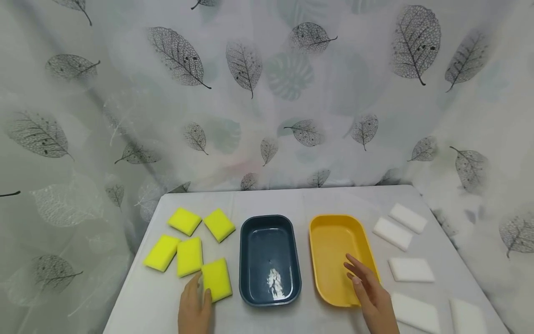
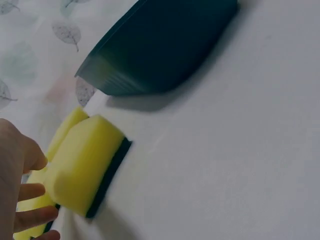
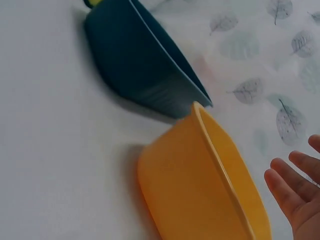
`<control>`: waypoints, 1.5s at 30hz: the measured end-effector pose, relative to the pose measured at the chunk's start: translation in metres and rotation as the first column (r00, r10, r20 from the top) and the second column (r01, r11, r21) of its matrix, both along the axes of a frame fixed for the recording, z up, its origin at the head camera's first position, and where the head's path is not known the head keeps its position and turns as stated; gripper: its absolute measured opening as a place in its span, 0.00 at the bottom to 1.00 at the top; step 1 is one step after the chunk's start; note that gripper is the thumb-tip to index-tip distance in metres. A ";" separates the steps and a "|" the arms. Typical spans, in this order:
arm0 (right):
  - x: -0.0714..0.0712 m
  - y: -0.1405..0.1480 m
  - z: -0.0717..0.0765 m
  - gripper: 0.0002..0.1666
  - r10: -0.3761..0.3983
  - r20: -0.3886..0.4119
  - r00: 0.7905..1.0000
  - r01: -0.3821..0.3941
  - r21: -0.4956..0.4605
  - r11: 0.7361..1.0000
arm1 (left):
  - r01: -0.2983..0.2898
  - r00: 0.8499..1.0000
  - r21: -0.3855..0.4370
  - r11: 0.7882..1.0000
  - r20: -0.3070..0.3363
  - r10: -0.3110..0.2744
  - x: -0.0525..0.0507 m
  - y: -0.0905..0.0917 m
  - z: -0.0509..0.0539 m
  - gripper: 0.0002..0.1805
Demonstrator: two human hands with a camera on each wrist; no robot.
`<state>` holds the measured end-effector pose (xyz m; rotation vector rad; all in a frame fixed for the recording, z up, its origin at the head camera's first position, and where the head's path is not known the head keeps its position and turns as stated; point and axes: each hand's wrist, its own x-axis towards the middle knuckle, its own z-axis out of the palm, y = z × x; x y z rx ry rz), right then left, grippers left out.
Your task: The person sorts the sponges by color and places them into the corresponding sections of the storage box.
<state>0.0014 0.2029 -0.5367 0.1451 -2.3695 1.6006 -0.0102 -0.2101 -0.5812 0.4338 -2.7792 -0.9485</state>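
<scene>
My left hand (image 1: 194, 304) is at the near corner of a yellow sponge (image 1: 218, 279), thumb and fingers spread apart. In the left wrist view the same sponge (image 2: 85, 165) shows a dark scouring layer beneath, and the fingers (image 2: 37, 217) are close to it; whether they touch it I cannot tell. Over the near right side of a yellow tub (image 1: 333, 250) hovers my right hand (image 1: 372, 297), fingers extended and holding nothing. The right wrist view has this hand (image 3: 300, 192) beside the tub's rim. A dark blue tub (image 1: 270, 260) stands between the hands.
Several more yellow sponges (image 1: 189, 256) lie at the left of the white table (image 1: 271, 199). Several white sponge blocks (image 1: 410, 270) are spread on the right side. A leaf-patterned curtain (image 1: 288, 106) hangs behind the table and along both sides.
</scene>
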 end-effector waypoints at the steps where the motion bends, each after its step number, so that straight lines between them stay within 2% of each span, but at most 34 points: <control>1: -0.001 -0.003 -0.001 0.29 0.025 -0.008 1.000 -0.025 -0.023 0.999 | -0.011 1.000 0.016 1.000 0.019 0.011 -0.001 0.001 0.000 0.29; 4: -0.003 -0.012 -0.002 0.29 0.093 -0.025 0.995 -0.095 -0.088 0.992 | -0.041 0.997 0.058 0.997 0.075 0.037 -0.002 0.004 -0.001 0.28; 7: -0.003 -0.025 0.000 0.27 0.113 0.040 0.993 -0.105 -0.164 0.981 | -0.059 0.991 0.062 0.996 0.121 0.051 -0.004 0.007 -0.003 0.28; 10: -0.002 -0.040 0.002 0.25 0.120 0.148 0.982 -0.086 -0.213 0.973 | -0.042 0.984 0.002 0.999 0.172 0.041 -0.006 0.010 -0.005 0.29; 13: -0.001 -0.050 0.004 0.25 0.138 0.246 0.959 -0.076 -0.246 0.966 | -0.003 0.979 -0.073 0.997 0.205 0.018 -0.009 0.016 -0.007 0.32; 16: 0.000 -0.057 0.006 0.26 0.147 0.344 0.927 -0.055 -0.264 0.963 | 0.017 0.982 -0.121 0.993 0.187 0.006 -0.010 0.023 -0.010 0.37; 19: 0.000 -0.061 0.008 0.27 0.159 0.419 0.894 -0.038 -0.282 0.959 | 0.007 0.990 -0.145 0.989 0.140 0.013 -0.011 0.028 -0.013 0.40; 21: 0.000 -0.063 0.008 0.28 0.184 0.467 0.865 -0.040 -0.302 0.953 | 0.001 0.991 -0.162 0.987 0.133 0.021 -0.011 0.031 -0.013 0.42; 26: 0.001 -0.067 0.003 0.34 0.292 0.523 0.801 -0.127 -0.328 0.936 | -0.011 0.982 -0.199 0.980 0.182 0.048 -0.010 0.034 -0.013 0.47; 28: 0.001 -0.069 -0.001 0.36 0.307 0.535 0.787 -0.155 -0.311 0.938 | -0.017 0.979 -0.201 0.979 0.197 0.057 -0.011 0.036 -0.013 0.51; 32: 0.003 -0.075 -0.013 0.38 0.295 0.531 0.794 -0.182 -0.255 0.950 | -0.020 0.977 -0.200 0.980 0.204 0.061 -0.011 0.039 -0.015 0.54; 37: 0.008 -0.084 -0.030 0.41 0.283 0.487 0.826 -0.221 -0.181 0.958 | -0.029 0.981 -0.195 0.980 0.183 0.065 -0.010 0.040 -0.015 0.52; 40: 0.008 -0.088 -0.040 0.42 0.267 0.467 0.843 -0.211 -0.171 0.962 | -0.046 0.984 -0.177 0.983 0.161 0.075 -0.009 0.038 -0.015 0.50; 45: 0.005 -0.095 -0.056 0.38 0.219 0.381 0.898 -0.167 -0.164 0.972 | -0.063 0.987 -0.091 0.994 0.141 0.075 -0.009 0.033 -0.012 0.47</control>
